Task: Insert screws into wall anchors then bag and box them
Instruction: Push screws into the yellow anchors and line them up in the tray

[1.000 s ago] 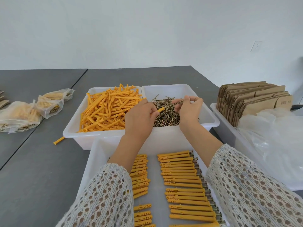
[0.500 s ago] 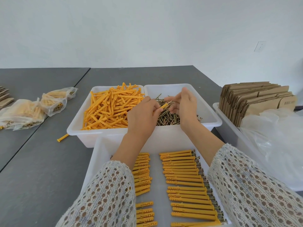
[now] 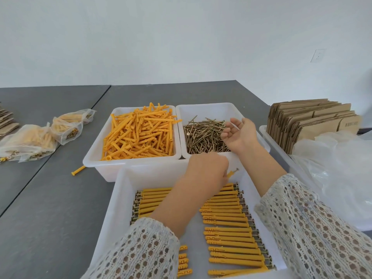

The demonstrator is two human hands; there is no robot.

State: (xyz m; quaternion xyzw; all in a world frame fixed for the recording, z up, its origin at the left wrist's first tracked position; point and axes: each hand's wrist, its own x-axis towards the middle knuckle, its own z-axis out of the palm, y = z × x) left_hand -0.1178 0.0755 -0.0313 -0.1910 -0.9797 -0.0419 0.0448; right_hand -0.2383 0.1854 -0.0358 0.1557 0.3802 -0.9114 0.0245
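Orange plastic anchor with its screw (image 3: 231,174) is held pinched in the left hand (image 3: 207,170) above the white plastic tray (image 3: 120,190). Nothing is held in the loosely curled right hand (image 3: 238,135). Neat rows could be disturbed if it is dropped crookedly.

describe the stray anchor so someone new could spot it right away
Find the white bin of loose yellow anchors at the back left of the grey table. Just off its front left corner, one yellow anchor lies on the bare tabletop. It is the only one outside a bin or bag.

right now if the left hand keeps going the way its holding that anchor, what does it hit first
Probably the white plastic tray's far wall: the left hand points its yellow anchor with screw up-right toward it, though depth is unclear.
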